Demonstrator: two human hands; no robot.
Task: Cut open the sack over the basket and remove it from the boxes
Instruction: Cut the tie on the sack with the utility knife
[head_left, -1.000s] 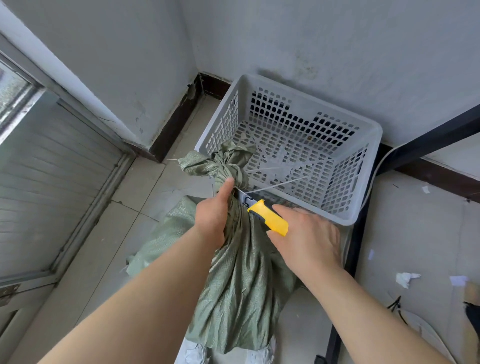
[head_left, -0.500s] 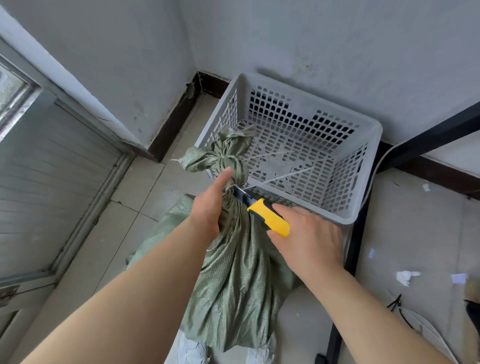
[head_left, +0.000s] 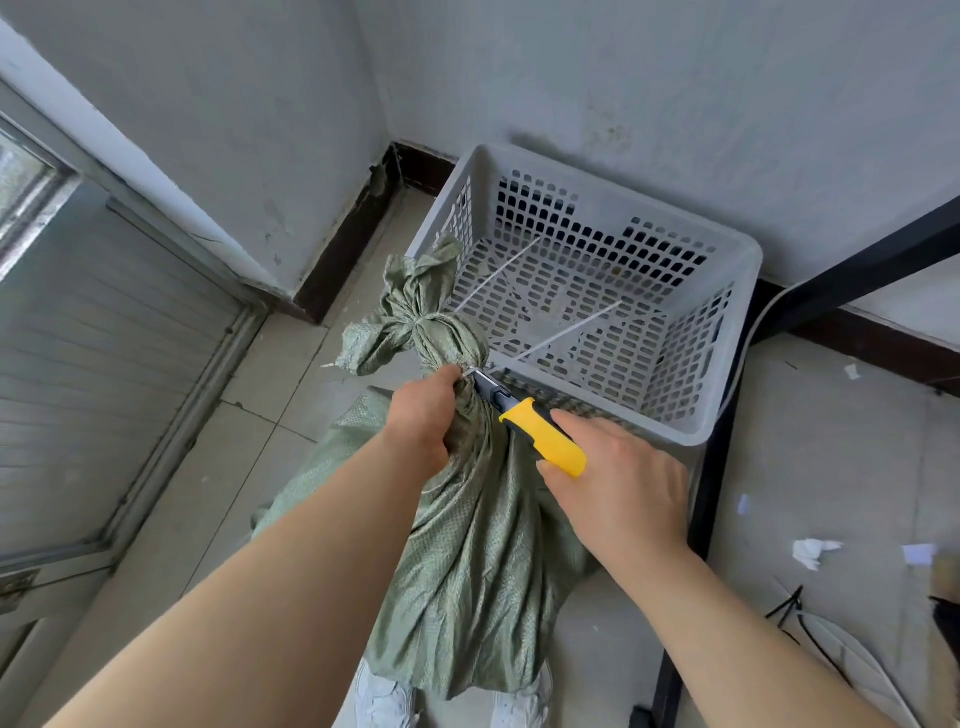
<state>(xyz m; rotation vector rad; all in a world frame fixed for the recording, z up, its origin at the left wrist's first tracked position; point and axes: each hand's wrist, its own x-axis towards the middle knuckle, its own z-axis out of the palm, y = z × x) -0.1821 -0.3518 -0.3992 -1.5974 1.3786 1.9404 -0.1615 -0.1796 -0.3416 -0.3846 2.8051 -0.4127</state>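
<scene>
Sack (head_left: 467, 561), green woven, hangs at centre frame beside the grey basket (head_left: 727, 364). Left hand (head_left: 423, 415) clenches its gathered neck below the knot. Right hand (head_left: 623, 488) grips a yellow knife (head_left: 540, 434); blade tip hidden against the neck. Contents not visible.

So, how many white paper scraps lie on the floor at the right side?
4 visible: a crumpled scrap, a flat one right of it, a small one near the black frame, one farther back by the wall. More may be hidden.
</scene>
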